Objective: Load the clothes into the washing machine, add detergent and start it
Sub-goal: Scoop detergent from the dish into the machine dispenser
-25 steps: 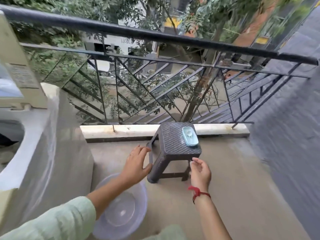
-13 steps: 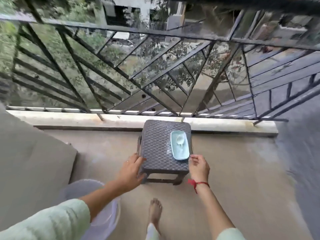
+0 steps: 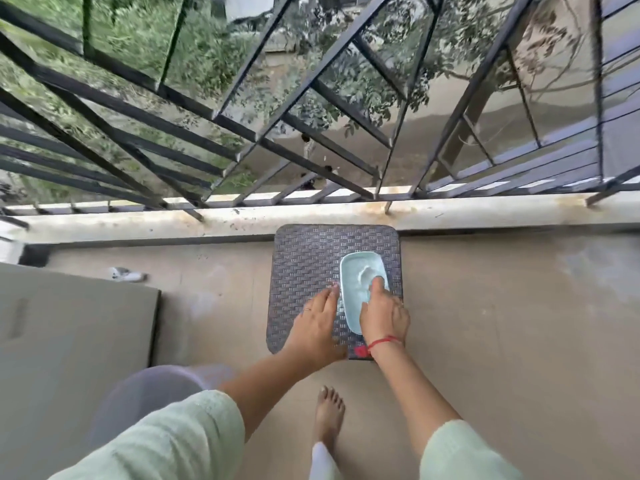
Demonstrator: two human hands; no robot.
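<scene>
Detergent box (image 3: 358,292): right hand (image 3: 382,315) fingers (image 3: 377,285) curl over its rim, left hand (image 3: 317,320) fingers (image 3: 330,296) straight alongside.

Pale blue detergent tray (image 3: 356,284); flat on woven stool (image 3: 304,258), right side

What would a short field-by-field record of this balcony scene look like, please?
Setting: balcony floor beside a metal railing
Stool: dark woven stool near the railing
Container: light blue container on the stool's right half
Left hand: left hand flat on the stool, fingertips at the container's left edge
Right hand: right hand on the container, thumb inside; grip unclear
Also: translucent basin, lower left
</scene>
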